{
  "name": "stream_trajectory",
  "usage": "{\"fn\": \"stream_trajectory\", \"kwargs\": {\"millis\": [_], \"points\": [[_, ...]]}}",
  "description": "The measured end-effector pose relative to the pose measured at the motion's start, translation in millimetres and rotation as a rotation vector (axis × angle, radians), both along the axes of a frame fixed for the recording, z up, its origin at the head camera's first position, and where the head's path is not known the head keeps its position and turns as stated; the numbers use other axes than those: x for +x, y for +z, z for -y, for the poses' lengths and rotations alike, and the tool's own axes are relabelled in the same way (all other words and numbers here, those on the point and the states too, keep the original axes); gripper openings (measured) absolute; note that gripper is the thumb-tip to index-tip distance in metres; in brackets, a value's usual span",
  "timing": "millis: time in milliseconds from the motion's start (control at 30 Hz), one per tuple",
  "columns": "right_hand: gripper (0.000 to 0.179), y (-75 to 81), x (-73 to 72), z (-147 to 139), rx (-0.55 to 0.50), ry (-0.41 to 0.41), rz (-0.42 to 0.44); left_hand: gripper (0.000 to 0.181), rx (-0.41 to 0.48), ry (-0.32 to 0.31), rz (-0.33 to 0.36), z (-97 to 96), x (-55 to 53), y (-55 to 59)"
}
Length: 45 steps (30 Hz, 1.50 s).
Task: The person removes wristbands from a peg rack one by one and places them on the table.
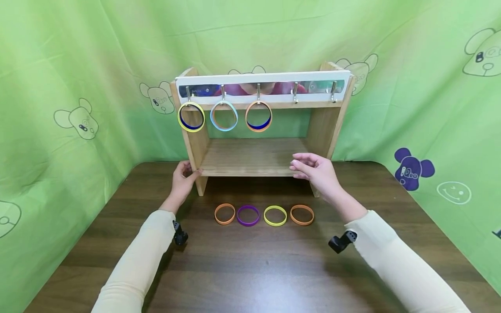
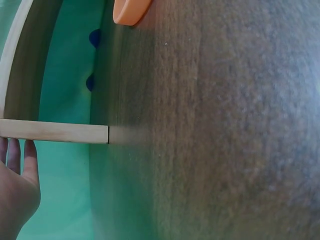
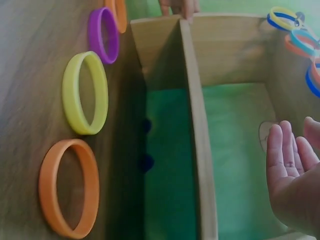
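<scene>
1. The whole scene is backed by a green curtain (image 1: 250,34), printed with cartoon figures.
2. Below it, the brown bench (image 1: 235,269) is spread, and everything else is carried on it.
3. Now the wooden rack (image 1: 250,154) — stood upright toward the back, its hooks faced forward, seemingly so that they can be easily reached.
4. Across its upper front, a white hook rail (image 1: 274,76) is mounted.
5. The rack's left side panel is gripped by the left hand (image 1: 183,180), thumb in front, fingers curled round outside — presumably so that the frame is steadied.
6. Nothing is held by the right hand (image 1: 318,171); its fingers are left loosely bent, poised before the shelf's right part.
7. On the bench, an orange band (image 1: 225,223), a purple band (image 1: 248,224), a yellow band (image 1: 275,224) and a second orange band (image 1: 302,224) are laid flat in a row, spaced apart, perhaps for easy picking.
8. Bands led by yellow (image 1: 179,117), light blue (image 1: 223,129) and orange (image 1: 258,130) are hung from the three left hooks; the two right hooks (image 1: 295,92) are left bare.
</scene>
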State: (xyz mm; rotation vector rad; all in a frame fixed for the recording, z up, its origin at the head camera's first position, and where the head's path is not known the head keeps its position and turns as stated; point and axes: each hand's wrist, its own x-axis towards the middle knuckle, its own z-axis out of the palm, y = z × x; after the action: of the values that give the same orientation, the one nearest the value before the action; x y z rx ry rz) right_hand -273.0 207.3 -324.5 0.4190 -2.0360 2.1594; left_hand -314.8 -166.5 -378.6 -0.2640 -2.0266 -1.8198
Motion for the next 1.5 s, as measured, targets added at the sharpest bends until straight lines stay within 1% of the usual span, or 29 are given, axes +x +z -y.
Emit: {"fn": "stream_trajectory", "kwargs": {"millis": [167,367,667,967,1233,1367,1500], "points": [[0.016,5.5,-5.3,16,-0.026,0.012,-0.027,0.032,0.005,0.007,0.001,-1.1,3.2,1.9],[0.018,9.5,-9.1,30,-0.095,0.033,-0.057,0.032,0.012,0.003,0.003,-1.5,3.0,-0.8],[0.019,20.3,-14.2,49,-0.155,0.064,-0.107,0.032,0.012,0.011,-0.013,-2.2,1.6,-1.6],[0.02,33.5,-21.1,63,-0.186,0.064,-0.144,0.033,0.01,0.004,0.0,-2.5,2.2,-1.2],[0.027,45.9,-26.7,71,-0.226,0.041,-0.164,0.033,0.011,0.004,-0.002,-2.0,1.2,0.5],[0.022,50.5,-28.7,74,-0.277,0.042,-0.149,0.033,0.02,0.0,-0.007,-2.1,0.9,0.1],[0.015,51.6,-31.1,77,-0.315,0.046,-0.142,0.033,0.02,0.004,-0.007,-2.1,0.5,-1.1]]}}
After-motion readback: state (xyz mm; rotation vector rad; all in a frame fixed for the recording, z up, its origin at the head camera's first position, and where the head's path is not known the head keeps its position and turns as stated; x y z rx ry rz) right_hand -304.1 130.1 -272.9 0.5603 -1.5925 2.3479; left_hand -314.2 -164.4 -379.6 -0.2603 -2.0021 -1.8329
